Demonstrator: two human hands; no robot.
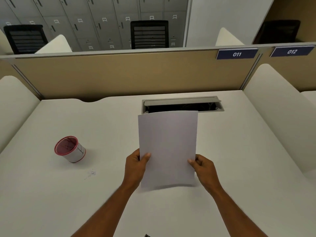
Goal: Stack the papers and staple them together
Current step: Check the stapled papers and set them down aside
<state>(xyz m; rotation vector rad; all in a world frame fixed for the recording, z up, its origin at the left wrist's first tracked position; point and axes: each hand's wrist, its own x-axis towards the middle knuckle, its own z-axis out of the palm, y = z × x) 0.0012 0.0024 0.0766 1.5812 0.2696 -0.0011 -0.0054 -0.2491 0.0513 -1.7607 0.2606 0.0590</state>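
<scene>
I hold a stack of white papers (167, 147) upright over the middle of the white desk (85, 194), its bottom edge close to the desktop. My left hand (136, 165) grips the stack's left edge, thumb on the front. On the right edge my right hand (204, 169) pinches it the same way. How many sheets are in the stack cannot be told. A small dark object (147, 235) peeks in at the bottom edge of the view; what it is cannot be told.
A red-rimmed white cup (71, 149) stands on the desk to the left. Behind the papers is an open grey cable tray (182, 104) set in the desktop. A tan partition (119, 74) and white side dividers (277, 108) enclose the desk.
</scene>
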